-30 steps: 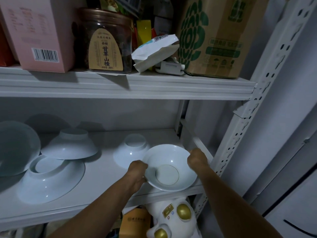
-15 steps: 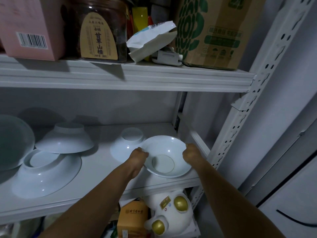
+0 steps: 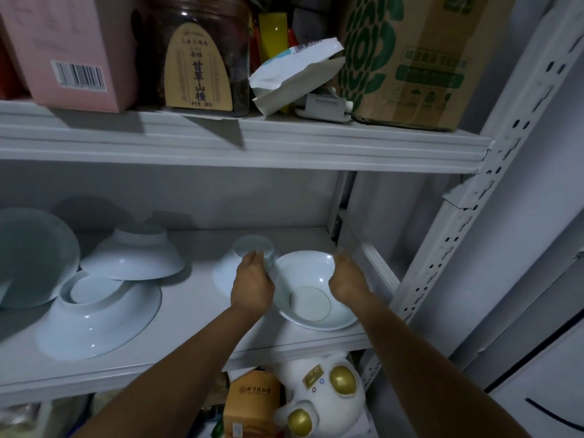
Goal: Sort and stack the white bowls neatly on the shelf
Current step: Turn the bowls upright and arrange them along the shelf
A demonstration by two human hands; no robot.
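Pale metal shelf [image 3: 189, 311], glossy round white bowl [image 3: 311, 298] upright, left hand [image 3: 252, 282] and right hand [image 3: 347, 281] slack-fingered beside its rim

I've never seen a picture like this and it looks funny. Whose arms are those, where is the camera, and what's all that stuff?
There is no machine here. A person wears a camera on their head, so you see what they see: their own two arms reaching out. The left hand and the right hand are on either side of a white bowl, right at its rim. It stands right way up on the shelf. The picture is blurry there, so I cannot tell whether the hands grip it. Beside the left hand is a small bowl turned upside down. Further left are a middle bowl and a big bowl, both upside down, and a plate tipped up. The level above holds a pink box, a brown jar, a white packet and a cardboard box.
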